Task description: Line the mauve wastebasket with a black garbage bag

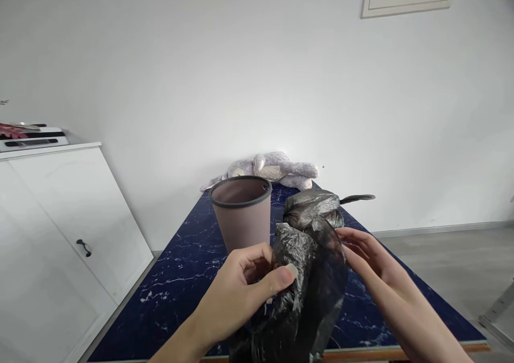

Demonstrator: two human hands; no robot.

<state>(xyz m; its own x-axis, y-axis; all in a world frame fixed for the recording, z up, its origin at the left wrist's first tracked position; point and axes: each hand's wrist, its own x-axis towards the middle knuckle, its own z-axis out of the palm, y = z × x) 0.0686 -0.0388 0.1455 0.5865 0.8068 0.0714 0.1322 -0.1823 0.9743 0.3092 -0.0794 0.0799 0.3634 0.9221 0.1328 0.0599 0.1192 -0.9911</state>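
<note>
My left hand (243, 288) grips a crumpled black plastic garbage bag (295, 277), its thumb pressed across the front. The bag hangs down past the table's near edge, partly spread into a thin, see-through sheet on the right. At that sheet's right edge, the fingers of my right hand (375, 266) are bent and hold the film; their tips are partly hidden behind it. Just beyond the bag lies another bunched black plastic bag (311, 208), with a twisted end pointing right. Left of both bags stands an upright mauve trash can (243, 221) with a dark rim.
The dark blue marbled table (180, 272) runs back to a white wall. A grey plush toy (277, 167) lies at its far end. To the left is a white cabinet (60, 245) with items on top. Grey floor (433, 256) shows on the right.
</note>
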